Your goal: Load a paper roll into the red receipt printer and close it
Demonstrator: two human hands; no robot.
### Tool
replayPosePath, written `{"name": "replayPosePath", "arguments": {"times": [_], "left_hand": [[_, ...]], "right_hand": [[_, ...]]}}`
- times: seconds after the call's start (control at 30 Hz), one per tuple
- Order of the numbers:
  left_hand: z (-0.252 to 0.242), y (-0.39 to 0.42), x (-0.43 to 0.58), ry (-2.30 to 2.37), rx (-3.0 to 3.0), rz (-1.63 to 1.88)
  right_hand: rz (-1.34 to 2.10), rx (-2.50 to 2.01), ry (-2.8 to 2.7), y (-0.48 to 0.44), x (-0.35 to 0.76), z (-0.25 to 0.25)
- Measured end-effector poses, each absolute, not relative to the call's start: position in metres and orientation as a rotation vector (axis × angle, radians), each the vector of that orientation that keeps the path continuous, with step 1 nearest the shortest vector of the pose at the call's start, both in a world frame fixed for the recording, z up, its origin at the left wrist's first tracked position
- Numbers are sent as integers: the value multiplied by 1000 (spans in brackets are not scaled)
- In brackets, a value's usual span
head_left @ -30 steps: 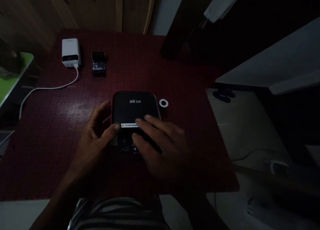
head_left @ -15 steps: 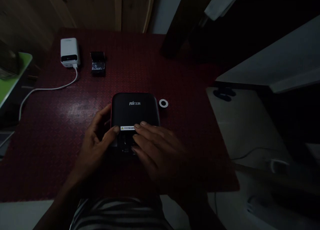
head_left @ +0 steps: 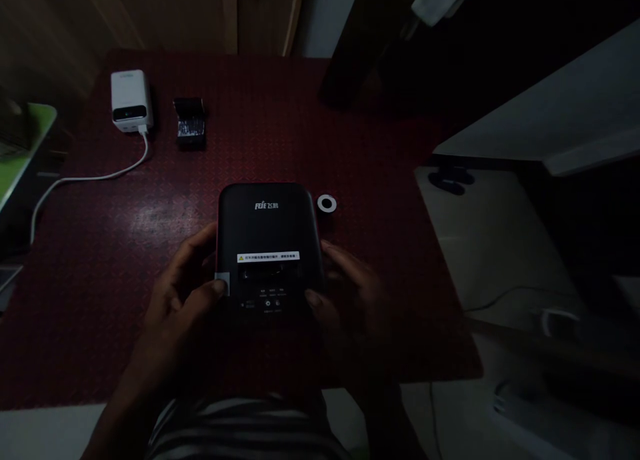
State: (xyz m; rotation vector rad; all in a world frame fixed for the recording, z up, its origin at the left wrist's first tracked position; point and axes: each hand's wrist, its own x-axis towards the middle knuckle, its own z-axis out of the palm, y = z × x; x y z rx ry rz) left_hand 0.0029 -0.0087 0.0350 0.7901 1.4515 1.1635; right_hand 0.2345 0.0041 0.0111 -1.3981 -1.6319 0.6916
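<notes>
Centrally, black device (head_left: 267, 230), between left hand (head_left: 167, 307), right hand (head_left: 353, 307)

A dark-red, patterned tabletop (head_left: 385, 180) carries a black, round-cornered device (head_left: 267, 230) centrally, a small white ring with dark centre (head_left: 321, 203) just right, and far left a white boxy power bank (head_left: 130, 99), white cable (head_left: 107, 177) and small black box-like item (head_left: 191, 128).

Bare forearms (head_left: 117, 403), bare left hand (head_left: 173, 300) and right hand (head_left: 357, 307), garment (head_left: 245, 425) in curving dark and pale stripes.
</notes>
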Motion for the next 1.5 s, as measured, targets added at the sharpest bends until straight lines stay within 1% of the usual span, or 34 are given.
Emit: {"name": "replayPosePath", "arguments": {"times": [0.27,0.53,0.63,0.7,0.8,0.9,1.03,1.17,1.33,1.5], "left_hand": [[40,-9,10,1497,825,1185],[35,-12,12,1459,825,1200],[29,-13,10,1400,844,1224],[24,-13,7,1372,875,1227],[15,-15,3,1364,992,1238],[7,-16,0,1364,1093,1260],[1,-17,-1,1355,1129,1274],[5,-16,0,1369,1150,1256],[11,-16,-1,1381,1152,1227],[9,-17,-1,1371,1150,1245]], "right_hand": [[925,-1546,-1526,0,238,-1],[907,-1519,-1600,1,237,4],[794,-1510,-1645,5,238,17],[626,-1445,-1723,15,235,34],[422,-1240,-2029,43,224,61],[446,-1087,-2481,78,204,74],[455,-1211,-2801,108,179,69],[447,-1199,-2875,114,173,63],[581,-1187,-2872,114,179,77],[335,-1082,-2586,91,194,93]]}}
